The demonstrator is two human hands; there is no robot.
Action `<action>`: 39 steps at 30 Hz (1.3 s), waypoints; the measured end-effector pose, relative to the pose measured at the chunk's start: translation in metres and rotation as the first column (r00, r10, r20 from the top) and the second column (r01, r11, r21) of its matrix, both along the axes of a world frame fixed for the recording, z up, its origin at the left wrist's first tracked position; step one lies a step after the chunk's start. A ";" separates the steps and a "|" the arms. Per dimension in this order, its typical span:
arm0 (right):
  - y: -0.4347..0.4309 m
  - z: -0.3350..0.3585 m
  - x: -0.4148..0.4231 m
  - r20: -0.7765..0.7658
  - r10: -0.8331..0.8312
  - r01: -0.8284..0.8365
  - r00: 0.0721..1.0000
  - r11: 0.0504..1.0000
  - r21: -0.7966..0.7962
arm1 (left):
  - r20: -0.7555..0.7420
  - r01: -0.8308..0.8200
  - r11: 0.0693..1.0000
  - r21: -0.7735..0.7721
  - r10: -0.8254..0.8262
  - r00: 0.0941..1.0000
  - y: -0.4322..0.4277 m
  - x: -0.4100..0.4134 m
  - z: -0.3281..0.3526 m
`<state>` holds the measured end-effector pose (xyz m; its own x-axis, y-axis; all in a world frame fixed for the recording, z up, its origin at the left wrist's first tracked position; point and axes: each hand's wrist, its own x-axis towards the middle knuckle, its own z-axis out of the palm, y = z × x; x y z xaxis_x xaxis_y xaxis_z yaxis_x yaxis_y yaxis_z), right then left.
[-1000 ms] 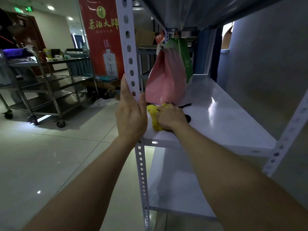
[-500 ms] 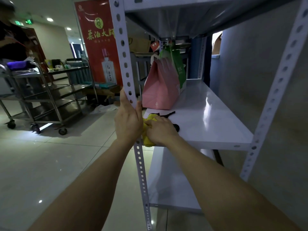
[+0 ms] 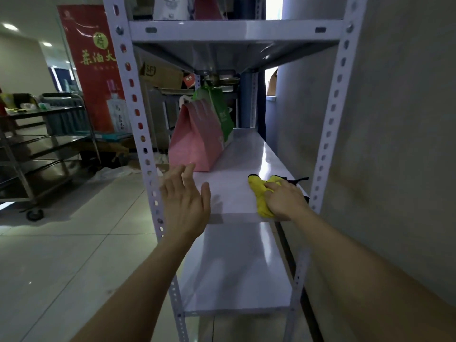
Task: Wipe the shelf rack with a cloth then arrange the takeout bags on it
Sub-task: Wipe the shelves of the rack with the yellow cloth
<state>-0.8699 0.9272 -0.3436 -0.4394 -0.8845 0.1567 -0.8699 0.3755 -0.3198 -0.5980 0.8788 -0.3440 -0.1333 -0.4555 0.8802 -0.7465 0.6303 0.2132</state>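
Note:
A white metal shelf rack [image 3: 234,193] with perforated uprights fills the middle of the view. On its middle shelf my right hand [image 3: 283,202] presses a yellow cloth [image 3: 259,191] down at the front right corner, fingers curled over it. My left hand [image 3: 185,203] hovers open beside the front left upright [image 3: 138,119], touching nothing. A pink takeout bag [image 3: 195,141] stands at the left of the same shelf, and a green bag [image 3: 219,112] stands right behind it. More bags [image 3: 167,8] show on the top shelf.
A grey wall [image 3: 394,144] runs close along the rack's right side. A steel trolley [image 3: 44,149] stands on the tiled floor at left, with a red banner [image 3: 96,70] behind it. The lower shelf [image 3: 234,267] lies below my arms. A cardboard box [image 3: 160,75] sits behind the rack.
My left hand let go of the front left upright and opened. My right hand slid the yellow cloth from the front left corner across to the front right corner.

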 end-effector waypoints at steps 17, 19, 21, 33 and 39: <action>-0.006 0.022 0.058 -0.024 0.360 -0.358 0.933 0.931 0.070 | 0.172 0.075 0.995 0.067 -0.086 0.981 0.014 0.037 -0.006; 0.005 0.016 0.057 -0.052 0.349 -0.347 0.936 0.937 0.047 | 0.162 0.089 0.992 0.088 -0.102 0.982 0.021 0.035 -0.004; 0.015 0.014 0.062 -0.125 0.317 -0.325 0.940 0.944 -0.051 | 0.161 0.110 0.989 0.096 -0.125 0.979 0.032 0.038 0.000; 0.176 -0.078 0.153 -0.076 0.346 -0.346 0.935 0.843 -0.413 | 0.319 0.080 0.954 0.290 -0.176 0.931 0.120 0.118 -0.054; 0.225 -0.125 0.197 0.008 0.327 -0.294 0.945 0.860 -0.417 | 0.399 -0.023 0.863 0.505 -0.210 0.892 0.176 0.167 -0.131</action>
<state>-0.6730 1.1526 -0.4685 -0.1779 -0.8429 0.5078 -0.8868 -0.0864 -0.4541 -0.4313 1.0552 -0.4754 -0.5054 -0.7697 0.3900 -0.7765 0.6028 0.1834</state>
